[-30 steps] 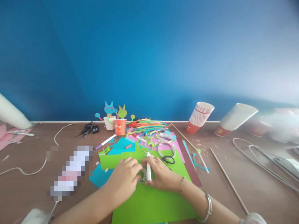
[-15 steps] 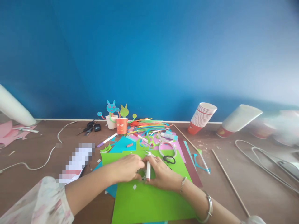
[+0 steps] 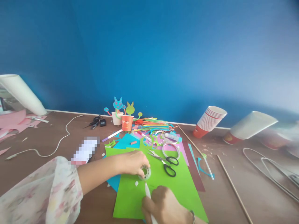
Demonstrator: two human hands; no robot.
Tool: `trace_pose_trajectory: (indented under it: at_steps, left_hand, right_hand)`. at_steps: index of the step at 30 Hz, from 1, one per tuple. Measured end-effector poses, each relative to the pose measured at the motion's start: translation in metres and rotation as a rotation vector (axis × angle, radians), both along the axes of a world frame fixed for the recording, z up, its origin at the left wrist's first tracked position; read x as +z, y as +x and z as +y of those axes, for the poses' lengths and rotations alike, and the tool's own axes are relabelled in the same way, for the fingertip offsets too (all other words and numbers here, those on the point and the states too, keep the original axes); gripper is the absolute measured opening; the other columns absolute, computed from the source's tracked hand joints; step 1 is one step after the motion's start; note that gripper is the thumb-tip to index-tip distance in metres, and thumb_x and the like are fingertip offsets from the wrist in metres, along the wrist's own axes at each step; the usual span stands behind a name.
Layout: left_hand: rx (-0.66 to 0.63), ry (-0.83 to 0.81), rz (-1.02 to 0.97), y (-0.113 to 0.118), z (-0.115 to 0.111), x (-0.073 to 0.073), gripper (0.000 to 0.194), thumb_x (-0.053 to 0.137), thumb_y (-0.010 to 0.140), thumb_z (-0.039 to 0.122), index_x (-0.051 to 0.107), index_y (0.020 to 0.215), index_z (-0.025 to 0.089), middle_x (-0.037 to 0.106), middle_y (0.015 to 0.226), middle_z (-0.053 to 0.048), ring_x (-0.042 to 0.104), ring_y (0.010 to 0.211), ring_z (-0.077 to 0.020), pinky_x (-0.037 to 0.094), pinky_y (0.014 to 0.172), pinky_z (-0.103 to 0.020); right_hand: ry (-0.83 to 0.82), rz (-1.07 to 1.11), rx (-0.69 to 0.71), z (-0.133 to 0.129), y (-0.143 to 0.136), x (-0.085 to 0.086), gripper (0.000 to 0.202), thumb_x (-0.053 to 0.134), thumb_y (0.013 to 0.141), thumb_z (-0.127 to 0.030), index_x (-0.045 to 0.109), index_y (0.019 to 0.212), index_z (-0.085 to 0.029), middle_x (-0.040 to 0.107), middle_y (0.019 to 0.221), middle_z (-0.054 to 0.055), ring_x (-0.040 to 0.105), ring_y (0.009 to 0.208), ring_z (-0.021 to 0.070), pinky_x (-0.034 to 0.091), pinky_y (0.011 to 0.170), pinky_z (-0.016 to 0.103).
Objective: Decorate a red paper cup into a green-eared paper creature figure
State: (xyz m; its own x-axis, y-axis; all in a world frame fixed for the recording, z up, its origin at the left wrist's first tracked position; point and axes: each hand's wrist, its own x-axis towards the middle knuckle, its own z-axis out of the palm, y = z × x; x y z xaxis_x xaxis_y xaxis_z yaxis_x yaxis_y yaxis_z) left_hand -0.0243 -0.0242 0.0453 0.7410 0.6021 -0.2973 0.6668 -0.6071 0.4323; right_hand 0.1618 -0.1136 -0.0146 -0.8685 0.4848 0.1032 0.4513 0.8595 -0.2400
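My left hand (image 3: 136, 164) has its fingers curled round the edge of a small ring with a notched core, which looks like a roll of tape (image 3: 146, 172). The roll lies on a green sheet of paper (image 3: 130, 202). In my right hand (image 3: 163, 203) is a white marker (image 3: 148, 191), its narrow tip pointing at the sheet just below the roll. Whether the tip touches the paper I cannot tell. Black-handled scissors (image 3: 165, 161) lie partly open on the sheet, right of the roll. A tiny white scrap (image 3: 136, 183) lies near the roll's lower left.
Behind the sheet are two paper-cup figures (image 3: 127, 123), a pile of coloured strips (image 3: 156, 124) and a larger tape ring (image 3: 171, 151). Stacked cups (image 3: 210, 119) lean at the right. A thin stick (image 3: 233, 188) lies to the right, a phone (image 3: 85, 151) to the left.
My hands have moved apart. The right has come down toward me with the marker, now in a writing grip, uncovering the scissors. My left hand stays by the roll.
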Motion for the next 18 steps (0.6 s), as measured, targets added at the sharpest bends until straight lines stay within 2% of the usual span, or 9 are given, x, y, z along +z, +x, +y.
trace_pose_trajectory:
  at_steps: [3,7,13,18]
  left_hand:
    - [-0.01,0.004,0.017,0.001,0.0,0.002,0.024,0.073,0.074,0.03,0.073,0.096,0.018,0.068,0.072,-0.001,0.058,0.065,-0.0167,0.033,0.05,-0.023]
    - [-0.027,0.01,0.03,0.002,0.0,0.002,0.02,0.072,0.075,0.032,0.073,0.089,0.018,0.067,0.07,-0.002,0.058,0.063,-0.0171,0.032,0.049,-0.024]
    - [-0.033,0.005,0.031,0.001,0.001,0.003,0.017,0.072,0.075,0.03,0.073,0.087,0.019,0.067,0.069,-0.001,0.057,0.062,-0.0167,0.03,0.048,-0.024]
    - [-0.037,-0.007,0.022,0.001,0.0,0.003,0.014,0.072,0.075,0.028,0.073,0.086,0.019,0.066,0.067,0.0,0.057,0.061,-0.0161,0.031,0.047,-0.024]
  right_hand:
    - [0.017,-0.122,-0.008,-0.003,-0.02,-0.005,0.003,0.057,0.077,-0.023,0.06,0.076,-0.022,0.055,0.047,-0.002,0.035,0.035,0.0135,0.014,0.041,0.029]
    - [0.024,-0.202,-0.042,0.004,-0.038,-0.008,0.003,0.057,0.076,-0.022,0.058,0.078,-0.02,0.059,0.051,0.0,0.04,0.036,0.0143,0.013,0.039,0.03]
    - [-0.031,-0.246,-0.089,0.009,-0.047,-0.01,0.008,0.057,0.078,-0.027,0.058,0.081,-0.02,0.062,0.053,0.001,0.046,0.038,0.0152,0.014,0.038,0.029]
    - [-0.024,-0.262,-0.116,0.01,-0.049,-0.013,0.004,0.055,0.077,-0.019,0.058,0.08,-0.018,0.063,0.054,0.003,0.049,0.041,0.0154,0.015,0.04,0.029]
